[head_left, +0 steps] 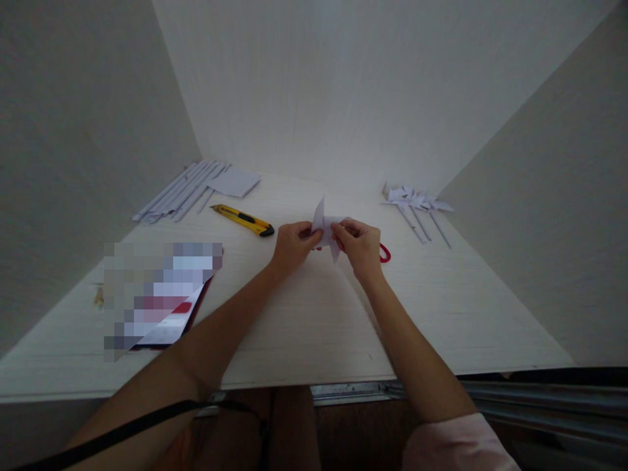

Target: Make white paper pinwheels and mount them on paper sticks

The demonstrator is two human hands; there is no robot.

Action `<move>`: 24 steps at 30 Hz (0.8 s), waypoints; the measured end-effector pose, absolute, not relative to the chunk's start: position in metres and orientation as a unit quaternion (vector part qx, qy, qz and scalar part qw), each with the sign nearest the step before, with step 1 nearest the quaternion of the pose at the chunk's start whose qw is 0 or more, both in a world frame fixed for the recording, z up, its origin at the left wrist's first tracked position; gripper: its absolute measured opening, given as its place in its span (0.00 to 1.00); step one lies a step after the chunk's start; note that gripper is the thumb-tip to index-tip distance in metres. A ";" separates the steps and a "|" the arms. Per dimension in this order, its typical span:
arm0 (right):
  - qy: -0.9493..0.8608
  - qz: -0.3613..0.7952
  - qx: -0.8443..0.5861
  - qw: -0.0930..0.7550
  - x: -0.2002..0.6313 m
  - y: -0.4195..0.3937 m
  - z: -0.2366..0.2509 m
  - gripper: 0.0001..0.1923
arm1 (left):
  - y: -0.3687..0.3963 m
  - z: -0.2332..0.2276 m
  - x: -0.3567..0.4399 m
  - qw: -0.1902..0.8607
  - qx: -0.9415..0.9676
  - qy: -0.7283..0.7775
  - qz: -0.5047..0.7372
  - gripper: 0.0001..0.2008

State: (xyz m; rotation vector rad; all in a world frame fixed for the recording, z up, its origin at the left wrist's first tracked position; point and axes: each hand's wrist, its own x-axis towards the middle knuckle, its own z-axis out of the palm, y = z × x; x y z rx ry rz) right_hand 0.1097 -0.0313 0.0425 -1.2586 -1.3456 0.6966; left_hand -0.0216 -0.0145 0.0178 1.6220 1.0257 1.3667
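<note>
A small white paper piece with pointed flaps (pixel 319 214) is held just above the middle of the table. My left hand (pixel 294 245) pinches its left side between thumb and fingers. On its right side, my right hand (pixel 360 242) grips it with closed fingertips. One flap stands up and another points down between the hands. Behind my right hand lies a pair of scissors, with one red handle loop (pixel 386 253) showing; the rest is mostly hidden. A yellow and black utility knife (pixel 243 220) lies left of my left hand.
Several rolled paper sticks (pixel 181 193) lie at the back left, beside flat white paper sheets (pixel 235 181). At the back right rest several paper pinwheels on sticks (pixel 415 199). A partly blurred phone or tablet (pixel 167 327) lies near my left forearm. White panels enclose the white table (pixel 304 327).
</note>
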 end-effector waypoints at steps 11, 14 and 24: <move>-0.651 0.187 -0.514 0.527 0.109 -0.053 0.042 0.11 | -0.013 0.018 -0.022 0.393 0.607 0.421 0.547 0.10; -0.689 0.163 -0.521 0.477 0.107 -0.053 0.036 0.06 | -0.010 0.014 -0.022 0.362 0.617 0.425 0.555 0.10; -0.714 0.121 -0.523 0.450 0.104 -0.049 0.036 0.05 | -0.015 0.019 -0.020 0.297 0.651 0.440 0.543 0.09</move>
